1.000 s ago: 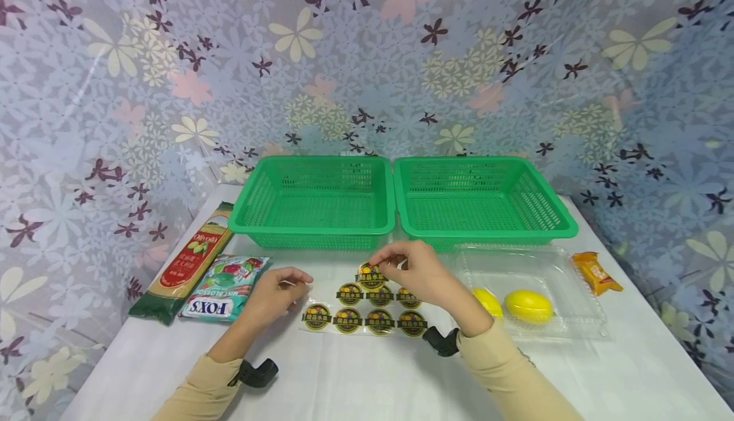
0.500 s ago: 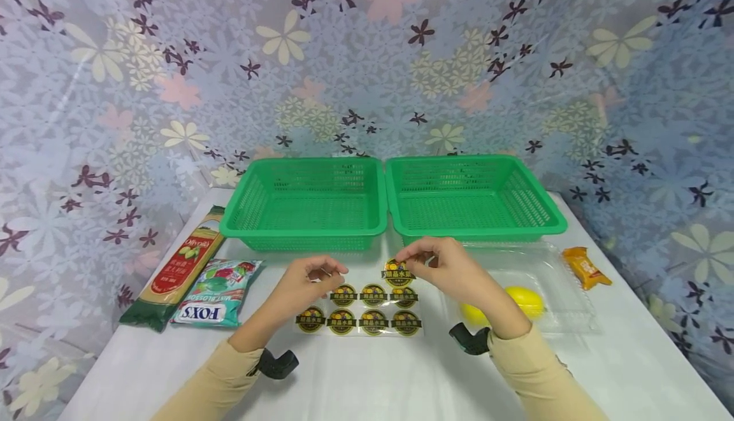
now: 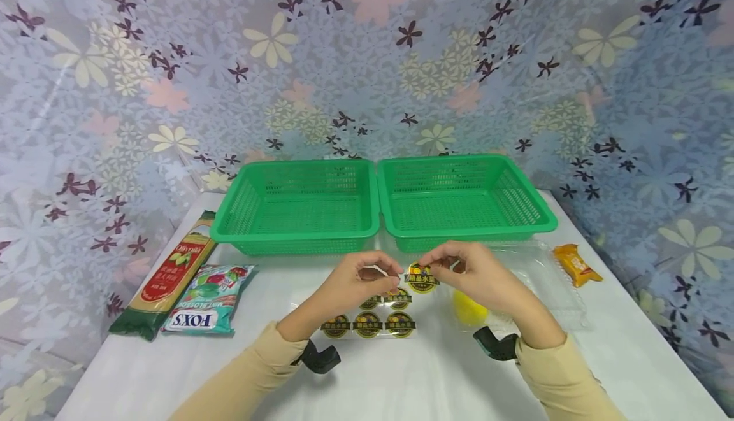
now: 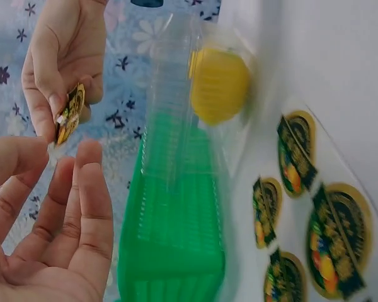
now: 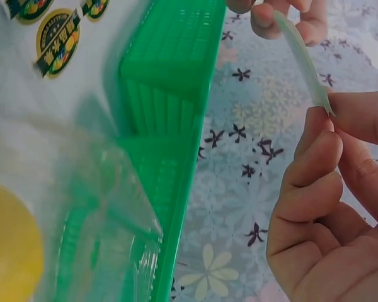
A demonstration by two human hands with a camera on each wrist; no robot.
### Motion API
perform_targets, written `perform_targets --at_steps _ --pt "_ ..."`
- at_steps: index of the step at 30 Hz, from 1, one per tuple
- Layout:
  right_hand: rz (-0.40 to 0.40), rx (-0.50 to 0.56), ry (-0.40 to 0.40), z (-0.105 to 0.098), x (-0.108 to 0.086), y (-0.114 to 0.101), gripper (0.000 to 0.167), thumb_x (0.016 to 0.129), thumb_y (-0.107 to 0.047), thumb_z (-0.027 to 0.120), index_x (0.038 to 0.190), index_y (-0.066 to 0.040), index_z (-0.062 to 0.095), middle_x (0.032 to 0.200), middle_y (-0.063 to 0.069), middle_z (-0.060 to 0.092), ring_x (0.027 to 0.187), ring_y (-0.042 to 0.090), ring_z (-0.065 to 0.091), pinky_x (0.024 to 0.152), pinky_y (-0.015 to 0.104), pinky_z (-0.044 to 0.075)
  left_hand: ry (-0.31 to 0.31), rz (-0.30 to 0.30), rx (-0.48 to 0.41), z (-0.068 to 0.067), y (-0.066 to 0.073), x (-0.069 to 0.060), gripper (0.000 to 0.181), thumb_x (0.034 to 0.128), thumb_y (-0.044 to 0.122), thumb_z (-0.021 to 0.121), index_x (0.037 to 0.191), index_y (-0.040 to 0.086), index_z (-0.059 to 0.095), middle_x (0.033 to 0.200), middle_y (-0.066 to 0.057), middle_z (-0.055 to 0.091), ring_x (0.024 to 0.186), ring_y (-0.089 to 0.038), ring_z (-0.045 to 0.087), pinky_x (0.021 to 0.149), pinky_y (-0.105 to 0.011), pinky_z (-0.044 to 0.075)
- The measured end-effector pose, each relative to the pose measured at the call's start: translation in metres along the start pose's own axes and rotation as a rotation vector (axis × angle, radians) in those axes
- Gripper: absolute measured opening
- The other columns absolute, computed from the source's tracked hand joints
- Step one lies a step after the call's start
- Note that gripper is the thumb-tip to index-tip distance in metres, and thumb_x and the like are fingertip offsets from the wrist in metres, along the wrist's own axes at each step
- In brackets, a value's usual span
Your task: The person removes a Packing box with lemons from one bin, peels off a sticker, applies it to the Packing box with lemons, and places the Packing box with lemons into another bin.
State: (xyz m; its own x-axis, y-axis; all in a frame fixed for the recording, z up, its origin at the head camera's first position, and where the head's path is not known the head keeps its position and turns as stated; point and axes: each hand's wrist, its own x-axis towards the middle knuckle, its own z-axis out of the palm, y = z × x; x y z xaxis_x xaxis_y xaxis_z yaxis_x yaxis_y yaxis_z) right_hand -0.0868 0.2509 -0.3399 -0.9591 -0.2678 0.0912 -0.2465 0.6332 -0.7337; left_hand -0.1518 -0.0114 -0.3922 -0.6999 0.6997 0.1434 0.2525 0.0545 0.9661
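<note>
A round black-and-gold fruit label sticker (image 3: 421, 278) is held up over the table between both hands. My right hand (image 3: 478, 278) pinches its right side between thumb and index finger; the right wrist view shows the sticker (image 5: 302, 60) nearly edge-on, its pale back curving slightly. My left hand (image 3: 358, 284) has thumb and index finger at the opposite edge, with a small pale bit between the fingertips in the left wrist view. Its other fingers (image 4: 94, 195) are loosely bent. Below lies a clear sheet with several matching stickers (image 3: 367, 324), partly hidden by my left hand.
Two green baskets (image 3: 304, 237) (image 3: 476, 230) stand side by side at the back. A clear plastic box (image 3: 564, 293) with yellow fruit (image 3: 470, 309) is at right, beside an orange packet (image 3: 576, 265). At left lie a candy bag (image 3: 209, 300) and a long pasta packet (image 3: 172, 271).
My right hand has carried the sticker rightward, off the sheet. My left hand has moved right to meet the sticker's left edge. The head view has shifted slightly.
</note>
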Motion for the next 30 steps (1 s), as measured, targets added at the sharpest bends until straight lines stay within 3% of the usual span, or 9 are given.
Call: perform_targets --at_steps 4,11,15,18,19,23,24,27,30 --pt "-0.003 -0.003 0.004 -0.005 -0.006 0.001 0.018 0.106 -0.015 0.068 0.119 -0.017 0.080 0.114 -0.002 0.079 0.096 0.011 0.067 0.083 0.028 0.057 -0.025 0.020 -0.008 0.006 0.004 0.007 0.017 0.1024 0.009 0.071 0.117 0.003 0.076 0.115 -0.023 0.074 0.099 -0.051 0.077 0.084 -0.036 0.066" --pt "-0.010 0.013 0.030 -0.007 -0.013 0.005 0.018 0.105 -0.014 0.070 0.119 -0.015 0.080 0.115 0.000 0.079 0.094 0.009 0.068 0.079 0.027 0.058 -0.031 -0.003 0.016 0.015 0.007 0.015 0.012 0.1015 0.008 0.073 0.111 0.004 0.080 0.106 -0.018 0.078 0.090 -0.049 0.078 0.082 -0.055 0.066" --pt "-0.013 0.019 0.053 -0.005 -0.016 0.008 0.017 0.104 -0.012 0.070 0.118 -0.015 0.081 0.112 0.000 0.079 0.092 0.007 0.067 0.077 0.026 0.058 -0.021 -0.022 0.024 0.019 0.008 0.018 0.010 0.1013 0.009 0.074 0.108 0.005 0.080 0.104 -0.017 0.077 0.080 -0.034 0.080 0.077 -0.058 0.065" --pt "-0.012 0.028 0.064 -0.005 -0.017 0.008 0.018 0.104 -0.012 0.070 0.118 -0.015 0.081 0.112 0.000 0.079 0.090 0.007 0.067 0.077 0.026 0.057 -0.019 -0.021 0.031 0.020 0.009 0.020 0.010 0.1009 0.008 0.074 0.108 0.005 0.080 0.104 -0.016 0.077 0.076 -0.020 0.080 0.073 -0.055 0.065" --pt "-0.011 0.033 0.065 -0.006 -0.017 0.008 0.018 0.104 -0.012 0.070 0.118 -0.015 0.081 0.113 0.001 0.079 0.090 0.007 0.067 0.076 0.026 0.057 -0.019 -0.019 0.029 0.021 0.009 0.020 0.010 0.1006 0.008 0.075 0.108 0.005 0.080 0.104 -0.017 0.077 0.075 -0.021 0.080 0.073 -0.054 0.065" --pt "-0.010 0.047 0.070 -0.008 -0.018 0.008 0.018 0.104 -0.013 0.071 0.119 -0.015 0.080 0.116 0.002 0.080 0.088 0.008 0.068 0.075 0.027 0.057 -0.024 -0.025 0.012 0.023 0.011 0.023 0.010 0.0997 0.005 0.075 0.108 0.003 0.079 0.104 -0.018 0.077 0.082 -0.041 0.079 0.068 -0.040 0.064" --pt "-0.005 0.045 0.070 -0.008 -0.018 0.008 0.018 0.104 -0.014 0.071 0.119 -0.016 0.080 0.116 0.001 0.079 0.088 0.008 0.069 0.075 0.027 0.058 -0.024 -0.025 0.008 0.024 0.010 0.024 0.010 0.0996 0.005 0.075 0.108 0.002 0.079 0.104 -0.020 0.077 0.081 -0.041 0.079 0.067 -0.037 0.063" --pt "-0.016 0.041 0.073 -0.009 -0.020 0.009 0.019 0.105 -0.015 0.070 0.122 -0.015 0.079 0.117 0.002 0.079 0.091 0.008 0.069 0.076 0.027 0.058 -0.019 -0.030 -0.007 0.027 0.009 0.026 0.010 0.0990 0.003 0.075 0.108 0.002 0.080 0.104 -0.023 0.076 0.074 -0.031 0.077 0.063 -0.028 0.059" --pt "-0.025 0.021 0.090 -0.010 -0.023 0.011 0.019 0.106 -0.015 0.070 0.123 -0.015 0.078 0.114 0.001 0.078 0.094 0.008 0.069 0.078 0.028 0.058 -0.015 -0.027 -0.003 0.029 0.008 0.028 0.010 0.0989 0.004 0.075 0.108 0.002 0.080 0.107 -0.026 0.076 0.070 -0.019 0.074 0.062 -0.027 0.058"
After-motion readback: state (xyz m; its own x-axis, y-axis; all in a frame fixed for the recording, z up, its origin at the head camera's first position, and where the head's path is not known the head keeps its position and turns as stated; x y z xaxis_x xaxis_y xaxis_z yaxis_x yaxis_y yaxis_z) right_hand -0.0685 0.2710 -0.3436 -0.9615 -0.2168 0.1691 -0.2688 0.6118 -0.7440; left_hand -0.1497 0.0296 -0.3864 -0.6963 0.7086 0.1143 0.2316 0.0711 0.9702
